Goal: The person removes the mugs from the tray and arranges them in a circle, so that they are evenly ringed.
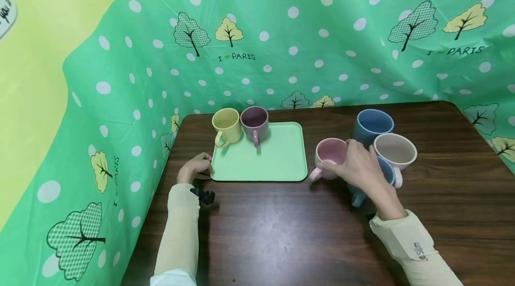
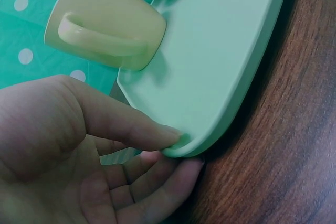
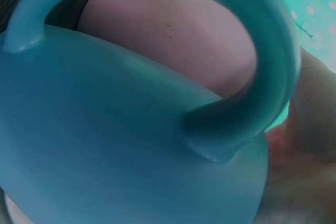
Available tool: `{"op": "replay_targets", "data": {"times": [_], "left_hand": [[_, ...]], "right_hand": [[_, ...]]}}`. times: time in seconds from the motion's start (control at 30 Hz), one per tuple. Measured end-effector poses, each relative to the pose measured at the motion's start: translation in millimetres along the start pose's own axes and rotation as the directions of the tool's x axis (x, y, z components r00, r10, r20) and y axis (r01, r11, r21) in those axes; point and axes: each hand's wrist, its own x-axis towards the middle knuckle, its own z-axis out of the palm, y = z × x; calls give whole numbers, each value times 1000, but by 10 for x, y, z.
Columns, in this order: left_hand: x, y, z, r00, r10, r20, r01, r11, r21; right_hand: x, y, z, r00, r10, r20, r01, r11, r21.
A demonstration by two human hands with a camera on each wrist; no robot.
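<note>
My left hand (image 1: pixel 196 167) pinches the near left corner of a light green tray (image 1: pixel 257 161); in the left wrist view its thumb lies on the rim and its fingers curl beneath. A yellow mug (image 1: pixel 227 127) and a purple mug (image 1: pixel 257 129) stand side by side at the tray's back left. To the right of the tray, my right hand (image 1: pixel 360 163) grips a pink mug (image 1: pixel 331 152), thumb on its near side and fingers at its far right. A blue mug (image 3: pixel 121 114) with a looped handle fills much of the right wrist view, in front of the pink one.
Behind and beside my right hand stand another blue mug (image 1: pixel 370 125) and a white mug (image 1: pixel 398 149), close together. All rest on a dark wooden table (image 1: pixel 273 232). A green patterned cloth (image 1: pixel 281 44) hangs along the table's back and left.
</note>
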Motion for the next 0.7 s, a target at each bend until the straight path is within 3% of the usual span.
{"op": "replay_targets", "data": {"times": [0.5,0.7], "left_hand": [[6,-2,8,1000,-13,-7,13,1000,6],[11,3,3,1000,-18,-12,18,1000,3]], "right_hand": [[-6,-27,-107,995,-11,99,12,1000,-14],[7,-86,-163,996,-28,79,29,1000,-5]]}}
